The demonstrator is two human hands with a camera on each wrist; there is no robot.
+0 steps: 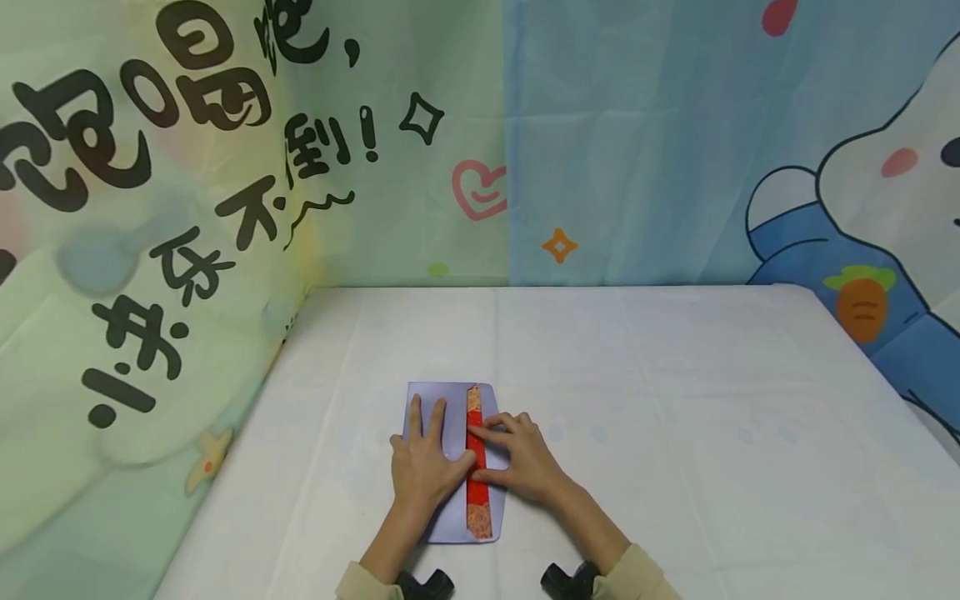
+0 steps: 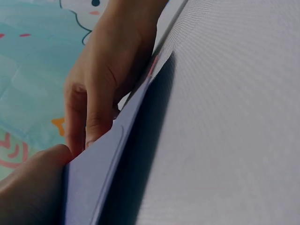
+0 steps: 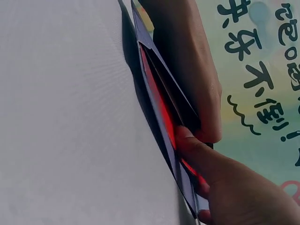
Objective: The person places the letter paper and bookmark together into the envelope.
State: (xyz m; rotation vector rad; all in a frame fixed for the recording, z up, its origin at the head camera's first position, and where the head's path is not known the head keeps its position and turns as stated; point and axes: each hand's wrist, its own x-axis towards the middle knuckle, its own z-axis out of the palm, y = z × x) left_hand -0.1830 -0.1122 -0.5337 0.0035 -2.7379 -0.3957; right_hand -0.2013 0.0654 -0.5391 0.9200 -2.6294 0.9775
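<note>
A lavender envelope (image 1: 454, 400) lies on the white table, its tapered flap toward the right. Along its opening shows a long red strip (image 1: 476, 492) with orange-gold patterned ends; the rest of that piece is hidden under the lavender panel. My left hand (image 1: 427, 471) rests on the panel with fingers spread, its thumb at the strip's left edge. From the right, my right hand (image 1: 525, 458) reaches over the flap, thumb and forefinger apart and touching the red strip. In the right wrist view, a fingertip presses on the red part (image 3: 161, 105) inside the opening.
The white table (image 1: 675, 433) spreads out around the envelope. Printed cloth hangs behind it (image 1: 637, 167) and along its left side (image 1: 135, 333). Dark wrist-camera mounts (image 1: 427, 585) sit near both sleeves.
</note>
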